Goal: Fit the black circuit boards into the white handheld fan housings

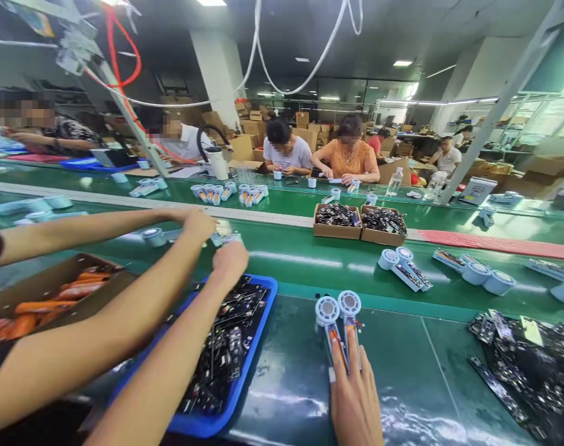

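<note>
My right hand (356, 396) lies palm down at the front, two fingertips resting on the handles of two light blue fan pieces (327, 311) (349, 303) with orange parts inside. These lie side by side, round heads pointing away. My left hand (230, 260) reaches over the far end of a blue tray (271, 297) full of black circuit boards (217, 365). Its fingers are curled round a light blue piece (233, 238), mostly hidden and blurred. A co-worker's hands (198, 224) are just left of it, near another light blue fan piece (154, 236).
At left, a co-worker's arms cross a carton (84, 263) of orange parts (44, 306). Black boards (533, 365) are heaped at right. Light blue fan pieces (405, 269) and two small cartons (336, 231) (383, 235) sit on the green belt (291, 254). Several people work beyond.
</note>
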{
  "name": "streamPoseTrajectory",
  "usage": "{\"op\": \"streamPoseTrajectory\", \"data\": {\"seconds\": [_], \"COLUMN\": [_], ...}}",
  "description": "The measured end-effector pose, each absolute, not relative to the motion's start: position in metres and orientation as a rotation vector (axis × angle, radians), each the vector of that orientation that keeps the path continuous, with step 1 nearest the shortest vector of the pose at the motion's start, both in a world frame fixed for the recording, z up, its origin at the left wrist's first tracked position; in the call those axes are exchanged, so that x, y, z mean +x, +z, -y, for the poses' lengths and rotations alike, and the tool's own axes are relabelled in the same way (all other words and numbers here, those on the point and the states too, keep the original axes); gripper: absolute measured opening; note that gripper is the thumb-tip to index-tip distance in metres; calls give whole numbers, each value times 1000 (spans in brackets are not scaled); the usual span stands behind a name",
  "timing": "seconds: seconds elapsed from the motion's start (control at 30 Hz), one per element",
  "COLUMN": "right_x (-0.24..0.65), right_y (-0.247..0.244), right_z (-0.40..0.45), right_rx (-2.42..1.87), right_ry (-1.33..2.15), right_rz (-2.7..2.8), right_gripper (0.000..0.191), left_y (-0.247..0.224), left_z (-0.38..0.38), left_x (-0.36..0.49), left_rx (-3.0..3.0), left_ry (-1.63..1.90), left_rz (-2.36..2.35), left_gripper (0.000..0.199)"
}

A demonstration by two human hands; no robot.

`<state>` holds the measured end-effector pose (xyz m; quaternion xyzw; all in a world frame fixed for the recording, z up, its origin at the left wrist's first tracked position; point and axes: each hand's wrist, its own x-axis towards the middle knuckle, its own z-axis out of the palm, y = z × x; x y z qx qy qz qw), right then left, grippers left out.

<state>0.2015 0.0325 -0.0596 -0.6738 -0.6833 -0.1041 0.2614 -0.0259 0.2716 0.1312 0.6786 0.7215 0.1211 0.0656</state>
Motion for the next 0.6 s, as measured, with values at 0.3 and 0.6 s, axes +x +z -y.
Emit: {"op": "streamPoseTrajectory", "data": {"seconds": [0.3,0.6], "right_x": [229,228], "right_y": [-47,-17], "right_z": [-41,-29], "right_rx": [-1971,-1759], "right_ry": [-459,-384], "right_rz": [1837,1871], "right_gripper": [72,42], "left_y": [74,69], "left_z": [-114,-104], "left_x": [65,37], "left_rx": [2290,2493], "left_ry": [171,176], "left_rz": [-1943,-1635], "left_gripper": [38,53]}}
